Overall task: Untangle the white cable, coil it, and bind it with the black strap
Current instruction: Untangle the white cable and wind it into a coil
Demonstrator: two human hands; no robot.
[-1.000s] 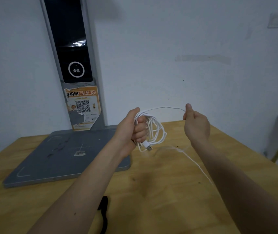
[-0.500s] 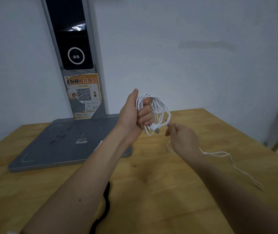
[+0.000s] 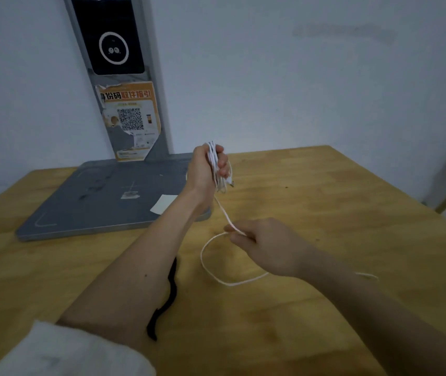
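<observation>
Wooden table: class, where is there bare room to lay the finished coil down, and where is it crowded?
Free: the wooden table right of the left hand, toward the far right corner; also the near edge between both forearms. Crowded: the grey base plate at left, the black strap, and the loose white cable loop under the right hand.

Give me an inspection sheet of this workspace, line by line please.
Surface: light wooden table, bare grain with small dark specks.
Job's things: thin white cable, partly coiled, loose loop over the table; black fabric strap lying flat, partly behind the left forearm.
Clutter: grey metal stand base bearing a small white paper slip.
Hands: left hand raised, gripping the coil; right hand pinching the loose run.
Cables: free end trails beyond the right forearm.
Surroundings: white wall; grey post with black screen and orange QR sticker.
</observation>
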